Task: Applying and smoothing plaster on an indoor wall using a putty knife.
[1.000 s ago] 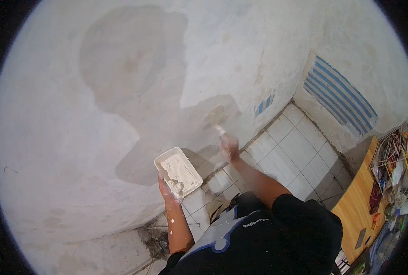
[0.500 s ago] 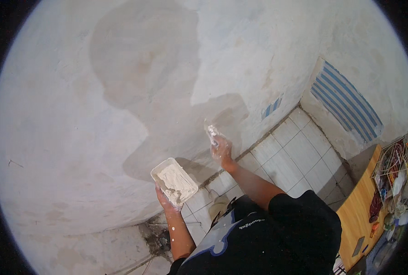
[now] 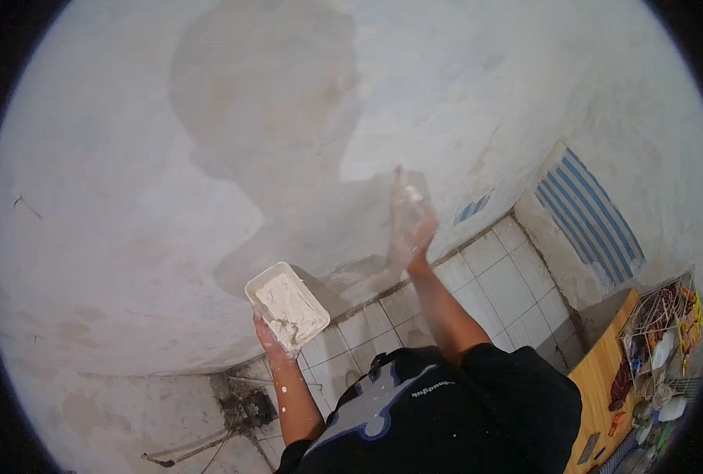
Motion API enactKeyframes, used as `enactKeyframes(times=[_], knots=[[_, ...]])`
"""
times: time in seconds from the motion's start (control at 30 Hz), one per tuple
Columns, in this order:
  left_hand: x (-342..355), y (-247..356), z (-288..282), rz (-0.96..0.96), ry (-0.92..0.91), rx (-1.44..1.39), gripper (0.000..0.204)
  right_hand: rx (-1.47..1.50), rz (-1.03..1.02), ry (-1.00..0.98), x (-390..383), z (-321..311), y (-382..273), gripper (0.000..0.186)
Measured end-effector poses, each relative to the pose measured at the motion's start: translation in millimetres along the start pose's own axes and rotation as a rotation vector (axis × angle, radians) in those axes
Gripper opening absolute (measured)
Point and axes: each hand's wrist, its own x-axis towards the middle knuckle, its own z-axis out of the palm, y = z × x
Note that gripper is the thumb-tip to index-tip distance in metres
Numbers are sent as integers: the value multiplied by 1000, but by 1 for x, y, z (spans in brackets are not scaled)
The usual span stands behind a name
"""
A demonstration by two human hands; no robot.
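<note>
My left hand (image 3: pixel 268 335) grips a white rectangular tub (image 3: pixel 307 291) from below and its near left side. Pale, creamy putty (image 3: pixel 290 304) fills much of it, with a rough hollow at the near end. Against the patchy white wall (image 3: pixel 375 110), my right hand (image 3: pixel 421 231) is closed around a putty knife (image 3: pixel 399 180). Its thin blade appears nearly edge-on and points up the wall; motion smears the fingers and tool. White putty clings to that hand, and white spots dot my left forearm.
White floor tiles (image 3: pixel 489 278) run along the wall's foot. At right stands a wooden tabletop (image 3: pixel 604 379), beside a wire basket (image 3: pixel 658 324) of mixed items. Blue-striped patches (image 3: pixel 588 213) mark the wall near the corner. A dark box-like object (image 3: pixel 249 407) sits low at left.
My right hand has swept right and slightly up along the wall with the putty knife. The tub in my left hand has shifted slightly left and up in view; the view itself has also shifted.
</note>
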Motion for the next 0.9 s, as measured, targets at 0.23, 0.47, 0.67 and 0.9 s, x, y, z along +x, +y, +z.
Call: enactKeyframes(times=[0.23,0.47,0.67,0.9], knots=[[-15,-9,40,122,11,36,63,-139,226,40,38,4,39,22],[-18,-4,39,102,-60,20,64,-130,-258,-392,-61,37,21,26],[-20,2,26,92,-80,-10,62,42,-356,-312,-37,6,8,24],[-35,4,42,85,-160,-18,61,-29,-138,135,49,-5,-41,20]])
